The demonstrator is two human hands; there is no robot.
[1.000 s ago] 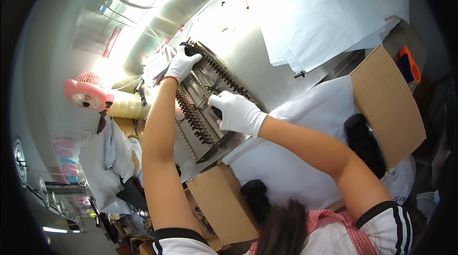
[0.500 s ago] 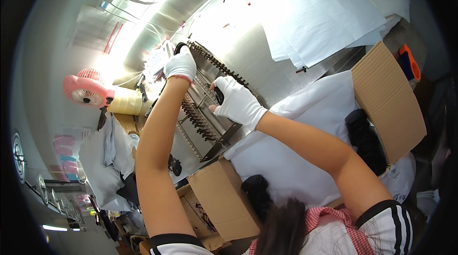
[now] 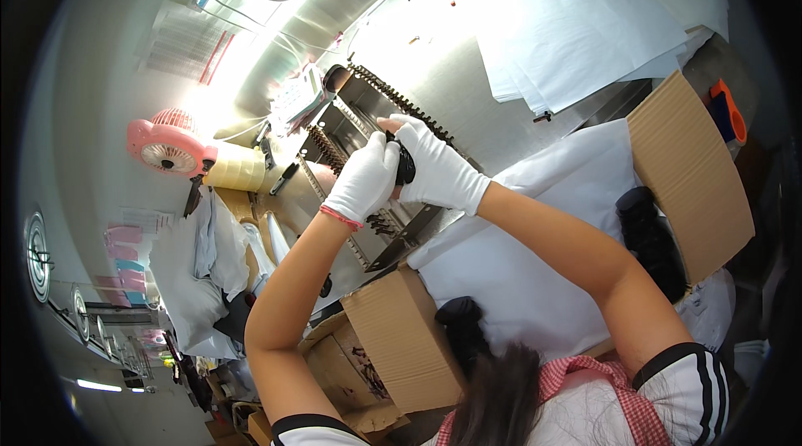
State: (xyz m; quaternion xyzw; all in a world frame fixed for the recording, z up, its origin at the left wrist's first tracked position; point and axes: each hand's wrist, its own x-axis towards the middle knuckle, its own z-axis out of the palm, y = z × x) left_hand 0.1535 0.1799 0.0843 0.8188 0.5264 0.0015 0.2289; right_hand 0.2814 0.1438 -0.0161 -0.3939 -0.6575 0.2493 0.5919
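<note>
White gloves cover both my hands, bare at some fingertips. A small black glossy object point(image 3: 405, 167) sits between them; its kind cannot be made out. My right hand point(image 3: 441, 169) is closed round its right side. Against its left side, my left hand point(image 3: 365, 180) has its fingers pressed together. Below them is a metal rack point(image 3: 386, 261) with rows of small dark upright pieces point(image 3: 401, 103) along its long sides. My hands hide its middle. A dark round item point(image 3: 336, 78) rests at the rack's far left corner.
Left of the rack are a pink fan point(image 3: 170, 148), a yellow roll point(image 3: 236, 167) and a black marker point(image 3: 284, 179). White sheets point(image 3: 585, 28) lie at the far right. Nearer are open cardboard boxes point(image 3: 403, 342), a white cloth point(image 3: 535, 220) and black bundles point(image 3: 647, 237).
My left hand has come back from the rack's far left corner to meet my right hand at the black object. The whole view has shifted slightly.
</note>
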